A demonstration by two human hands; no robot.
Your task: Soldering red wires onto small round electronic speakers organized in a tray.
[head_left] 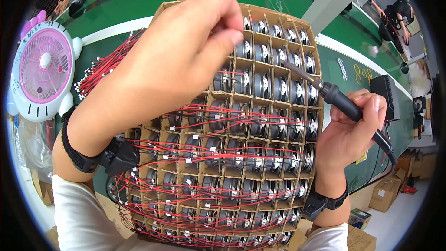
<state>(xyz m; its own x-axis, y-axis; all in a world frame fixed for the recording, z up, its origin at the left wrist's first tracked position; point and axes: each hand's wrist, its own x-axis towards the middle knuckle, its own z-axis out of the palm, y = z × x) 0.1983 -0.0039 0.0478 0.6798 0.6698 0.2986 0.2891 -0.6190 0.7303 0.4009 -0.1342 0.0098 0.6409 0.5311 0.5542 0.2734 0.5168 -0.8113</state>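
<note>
left hand (188,42): raised above the far left part of the cardboard tray; fingers curled, thumb tip and forefinger close together; cannot tell whether anything is pinched between them.
right hand (348,135): beside the tray's right edge; thumb and fingers closed around the handle of the soldering iron.
soldering iron (343,101): black handle, metal shaft; reaches over the tray's right edge, tip toward its far right corner; cannot tell whether the tip touches a unit.
cardboard tray (276,15): brown, divided into cells.
speaker-like units (281,88): round, dark, with pale patches; upright in rows of cells.
red leads (188,160): with white plugs; strewn across the rows toward the tray's near edge.
loose lead bundle (109,67): red, white-tipped; by the tray's far left corner.
fan (45,60): white and pink, left of the tray; dark lettering along its upper rim.
black box (385,96): on the green surface (333,58), toward its right end.
yellow rings (357,74): on the surface, beside the black box.
floor carton (386,194): brown, pale label, too small to read.
</note>
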